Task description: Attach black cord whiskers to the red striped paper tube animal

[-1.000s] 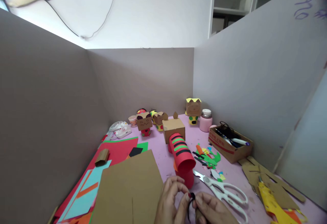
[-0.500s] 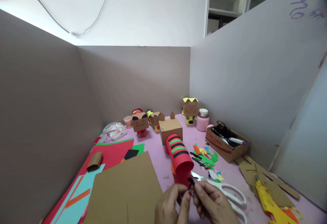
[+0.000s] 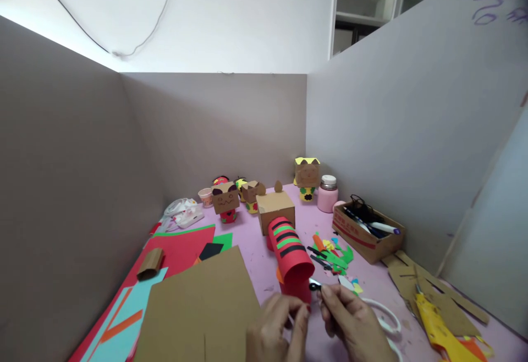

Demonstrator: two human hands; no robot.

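At the bottom centre of the frame, a small black paper piece (image 3: 312, 288) is pinched at the fingertips of the right hand (image 3: 355, 326), just in front of the open end of the red paper tube (image 3: 291, 257). The left hand (image 3: 274, 329) sits close beside it, fingers curled with the tips near the same piece; whether it grips anything cannot be told. The tube lies on the pink tabletop (image 3: 371, 279) and carries black and green stripes; a cardboard box head (image 3: 275, 210) stands at its far end.

White-handled scissors (image 3: 385, 318) lie partly under the right hand. To the left a large brown cardboard sheet (image 3: 198, 310) overlaps red paper (image 3: 185, 246) and a light blue sheet (image 3: 119, 323). Coloured paper scraps (image 3: 332, 254) lie just right of the tube. Further right stands an open cardboard box of pens (image 3: 365, 230), and a yellow glue gun (image 3: 433, 318) rests on cardboard offcuts at lower right. Small cardboard animal figures (image 3: 225, 201) and a pink jar (image 3: 328, 192) stand along the far partition.
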